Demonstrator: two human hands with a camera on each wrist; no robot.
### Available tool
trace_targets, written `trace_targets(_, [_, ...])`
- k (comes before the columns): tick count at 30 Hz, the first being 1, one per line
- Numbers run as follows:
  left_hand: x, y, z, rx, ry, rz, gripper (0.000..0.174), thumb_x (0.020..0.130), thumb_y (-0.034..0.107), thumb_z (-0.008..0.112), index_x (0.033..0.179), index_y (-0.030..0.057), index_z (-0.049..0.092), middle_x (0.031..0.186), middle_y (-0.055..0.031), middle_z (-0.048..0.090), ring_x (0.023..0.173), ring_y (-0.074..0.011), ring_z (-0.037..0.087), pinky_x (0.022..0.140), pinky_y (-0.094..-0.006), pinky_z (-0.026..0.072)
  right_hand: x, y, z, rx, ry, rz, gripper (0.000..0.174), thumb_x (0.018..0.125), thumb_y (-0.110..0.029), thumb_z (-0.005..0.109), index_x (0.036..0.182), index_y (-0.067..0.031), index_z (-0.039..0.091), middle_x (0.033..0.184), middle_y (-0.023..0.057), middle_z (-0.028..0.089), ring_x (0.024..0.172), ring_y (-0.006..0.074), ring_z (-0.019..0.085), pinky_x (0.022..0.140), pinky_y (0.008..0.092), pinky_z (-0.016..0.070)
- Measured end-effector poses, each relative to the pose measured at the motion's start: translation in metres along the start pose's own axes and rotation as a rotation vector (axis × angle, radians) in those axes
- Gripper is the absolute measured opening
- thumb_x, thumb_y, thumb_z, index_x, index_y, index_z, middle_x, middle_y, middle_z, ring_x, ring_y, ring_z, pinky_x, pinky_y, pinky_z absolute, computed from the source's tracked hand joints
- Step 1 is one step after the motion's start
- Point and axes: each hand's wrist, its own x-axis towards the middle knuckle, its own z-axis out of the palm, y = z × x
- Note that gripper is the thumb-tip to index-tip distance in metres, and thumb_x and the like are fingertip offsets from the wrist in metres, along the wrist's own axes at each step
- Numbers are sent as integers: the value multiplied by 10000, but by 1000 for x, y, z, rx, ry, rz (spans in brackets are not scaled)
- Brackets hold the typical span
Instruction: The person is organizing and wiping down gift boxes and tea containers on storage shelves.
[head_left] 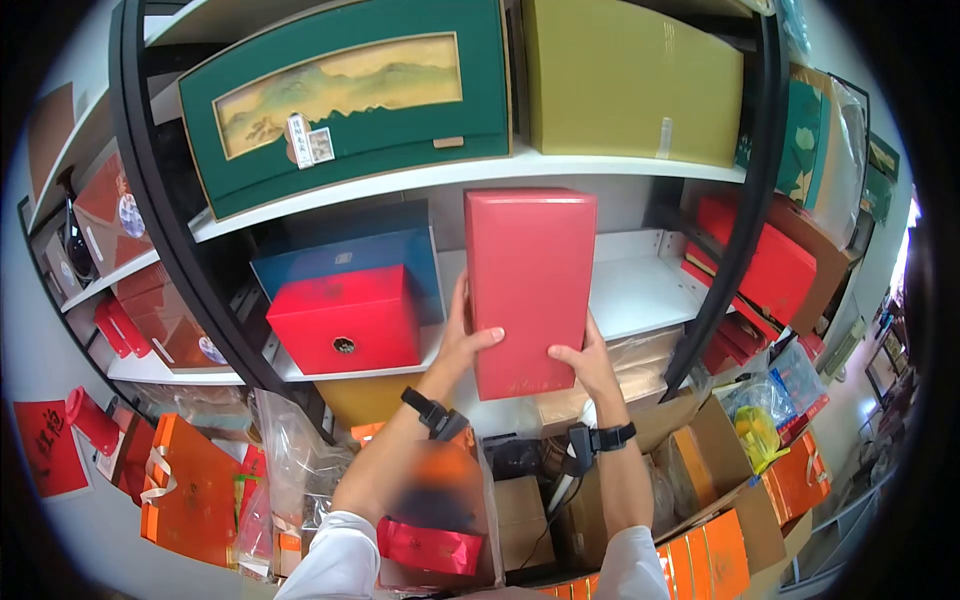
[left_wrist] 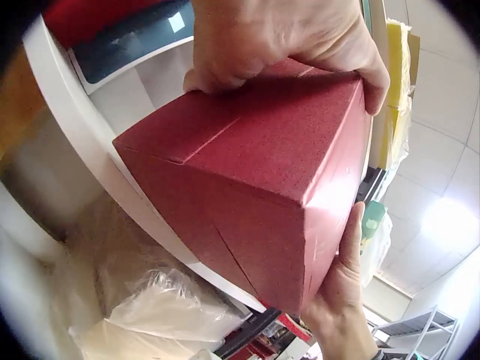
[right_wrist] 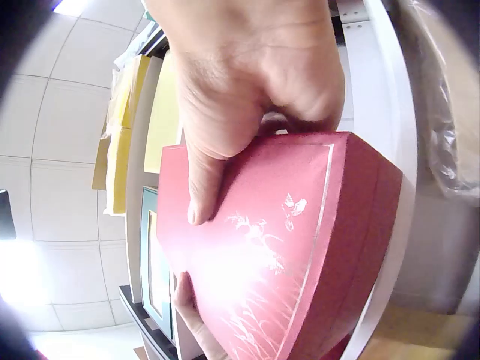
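Observation:
A tall pinkish-red box is held upright between both hands before the middle shelf. The left hand grips its left side, thumb on the front face; the right hand grips the right side the same way. In the left wrist view, the left hand spans the box, whose end face shows. From the right wrist, the right hand holds the box, with pale plant and butterfly patterns on its face. The other fingers are mostly hidden behind the box.
A bright red box and a blue box sit on the shelf at left. Above are a green box and an olive box. Black shelf posts stand on both sides. Open cartons and orange boxes lie below.

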Motion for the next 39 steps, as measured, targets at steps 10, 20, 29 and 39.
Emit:
trace_targets(10, [27,-6,-16,109,-24,24,1173,662,169,795,1539,115,18,1528,-170,230,1410,-287,253,1143,-397,222,37,28,-6,20,-33,1,842,737,14,729,1456,-12,293,1399,98,437,1292,212,425,1086,346,339])
trace_targets(20, [25,-38,-49,359,-25,111,1069,760,258,786,1521,32,69,1557,-206,188,1430,-292,229,1146,-384,229,38,45,5,25,42,-74,814,756,33,735,1443,19,300,1377,136,458,1275,215,442,1057,349,384])
trace_targets(29, [-4,-27,-11,681,297,215,721,839,149,705,1442,-10,341,1405,-191,382,1319,-296,405,1069,-359,369,37,49,13,-125,189,-108,775,757,-10,759,1409,37,340,1339,147,456,1242,237,463,1025,361,429])
trace_targets(39, [-8,-26,-1,414,263,176,753,836,57,683,1470,32,276,1445,-131,319,1355,-257,348,1121,-393,312,35,37,22,-85,203,-106,765,767,-26,758,1403,29,337,1289,142,499,1190,220,495,1003,346,433])
